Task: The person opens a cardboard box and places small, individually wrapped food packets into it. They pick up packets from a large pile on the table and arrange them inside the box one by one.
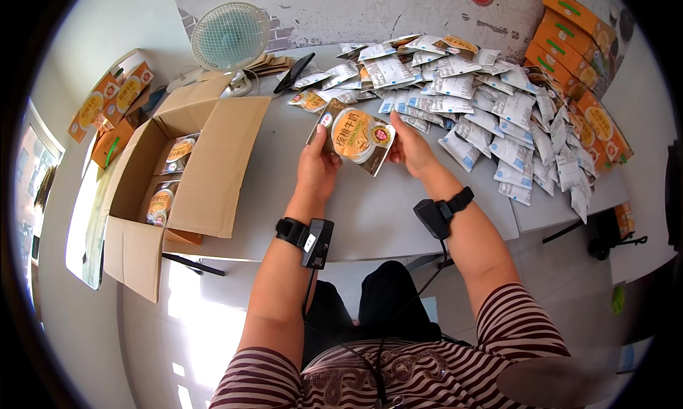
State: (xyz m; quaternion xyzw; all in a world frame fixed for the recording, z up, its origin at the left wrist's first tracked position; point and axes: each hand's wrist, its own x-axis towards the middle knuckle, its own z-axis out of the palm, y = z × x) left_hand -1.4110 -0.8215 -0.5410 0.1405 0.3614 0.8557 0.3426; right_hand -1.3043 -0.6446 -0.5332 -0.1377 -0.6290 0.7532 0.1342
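Observation:
Between my two hands is a brown printed food sachet (355,134) with an orange bowl picture and writing on its face. My left hand (318,166) grips its left edge, the thumb on top. At the right edge, my right hand (412,148) pinches it near a corner. The sachet is above the table, tilted towards me; whether more sachets lie under it I cannot tell. Left of my hands an open cardboard box (224,163) contains sachets (161,203) of like print. A large heap of sachets (456,89), mostly silver-white backs up, lies beyond my right hand.
Orange printed cartons (565,41) are stacked at the back right, with more cartons (114,102) at the far left. A fan (230,36) and a dark tablet-like device (294,73) stand at the back. The table's (277,222) front edge runs before my knees.

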